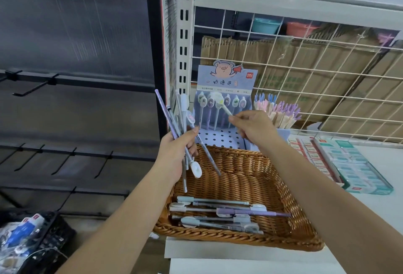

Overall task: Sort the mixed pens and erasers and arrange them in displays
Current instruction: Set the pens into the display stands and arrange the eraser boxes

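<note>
White wire grid (305, 60) backs the shelf (388, 160), cardboard boxes (239, 53) behind; black hook rack (65, 82) left

Pastel pens (182, 110) are being held fanned over the basket's (239, 239) far left corner, one pale pen (225, 109) tilting beyond its far edge. Other pens (239, 211) are lying sideways along its near edge. Boxed erasers (353, 164) are sitting rightward.

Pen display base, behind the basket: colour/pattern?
The display base is pale lilac-white with a grid of dark round holes; head view.

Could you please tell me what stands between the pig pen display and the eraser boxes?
In the head view, a holder of pastel pens stands there.
</note>
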